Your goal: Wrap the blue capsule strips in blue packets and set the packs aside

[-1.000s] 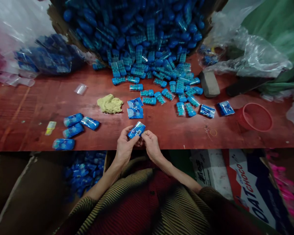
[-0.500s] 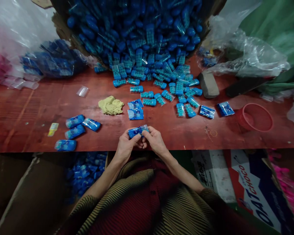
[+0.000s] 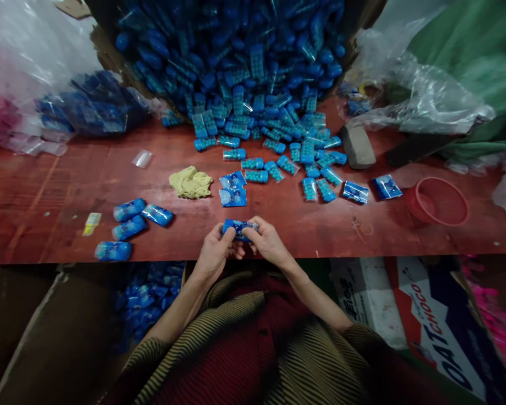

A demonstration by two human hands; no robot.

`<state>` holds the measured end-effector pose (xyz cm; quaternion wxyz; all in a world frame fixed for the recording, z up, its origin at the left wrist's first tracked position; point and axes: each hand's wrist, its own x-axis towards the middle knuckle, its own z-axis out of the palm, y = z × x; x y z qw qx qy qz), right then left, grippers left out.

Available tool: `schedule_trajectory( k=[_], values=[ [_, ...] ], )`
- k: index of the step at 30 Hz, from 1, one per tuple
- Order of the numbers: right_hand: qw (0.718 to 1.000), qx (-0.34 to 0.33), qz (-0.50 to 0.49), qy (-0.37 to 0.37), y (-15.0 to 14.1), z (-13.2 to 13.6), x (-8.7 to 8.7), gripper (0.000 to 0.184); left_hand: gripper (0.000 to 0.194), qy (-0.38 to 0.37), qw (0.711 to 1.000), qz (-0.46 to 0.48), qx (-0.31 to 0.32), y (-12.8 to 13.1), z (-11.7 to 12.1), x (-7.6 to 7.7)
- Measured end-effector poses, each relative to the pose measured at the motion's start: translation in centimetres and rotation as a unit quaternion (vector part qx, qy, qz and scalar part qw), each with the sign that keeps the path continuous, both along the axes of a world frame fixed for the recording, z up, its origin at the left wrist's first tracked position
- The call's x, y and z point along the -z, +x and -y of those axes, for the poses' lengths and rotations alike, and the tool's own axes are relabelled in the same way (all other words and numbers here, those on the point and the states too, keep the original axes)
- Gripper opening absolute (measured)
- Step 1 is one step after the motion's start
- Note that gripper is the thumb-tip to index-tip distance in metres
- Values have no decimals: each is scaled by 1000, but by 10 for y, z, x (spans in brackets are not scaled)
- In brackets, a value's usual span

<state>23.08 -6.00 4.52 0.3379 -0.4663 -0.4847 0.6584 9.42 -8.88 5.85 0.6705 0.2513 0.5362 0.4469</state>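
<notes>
Between my two hands, just above the table's near edge, is a small bottle (image 3: 238, 226) with a blue printed wrapper around it. My left hand (image 3: 216, 247) grips its left end, thumb on top. My right hand (image 3: 270, 241) pinches the right end, where clear plastic shows. Straight ahead lie two flat blue printed wrappers (image 3: 233, 197), one overlapping the other. A crumpled yellow cloth (image 3: 190, 182) rests to their left. Farther left are several wrapped bottles (image 3: 129, 209). Beyond my hands lie loose clear bottles (image 3: 256, 176) with blue caps and turquoise balls inside.
A large open carton spills a heap of blue-capped bottles (image 3: 253, 84) onto the red table (image 3: 67, 185). At right are a grey block (image 3: 358, 147), two blue packets (image 3: 356, 192) and a red plastic basket (image 3: 438, 201). Below the table's left side sit many wrapped bottles (image 3: 149, 292).
The bottle in my hands has turned slightly, and my left thumb has shifted up onto its blue wrapper. Both hands stay at the same place; the things on the table have not moved.
</notes>
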Motion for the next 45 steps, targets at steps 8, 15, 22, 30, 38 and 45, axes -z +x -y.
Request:
schedule_trajectory(
  k=[8, 15, 22, 30, 38, 45],
  values=[
    [995, -76, -55, -23, 8, 4, 5, 24, 36, 34, 997, -67, -9, -3, 6, 12],
    [996, -81, -25, -13, 17, 0, 3, 30, 32, 28, 997, -47, -50, -4, 2, 18],
    [998, 32, -59, -8, -2, 15, 10, 41, 23, 2, 994, -74, -81, 2, -3, 15],
    [997, 32, -72, -11, 1, 12, 8, 37, 18, 60, 990, -120, -38, -6, -5, 9],
    [986, -39, -149, -62, 23, -2, -4, 44, 22, 74, 981, -134, 116, -14, -8, 4],
    [976, -134, -147, -91, 35, -10, -9, 53, 21, 89, 976, -133, 149, -20, -17, 4]
  ],
)
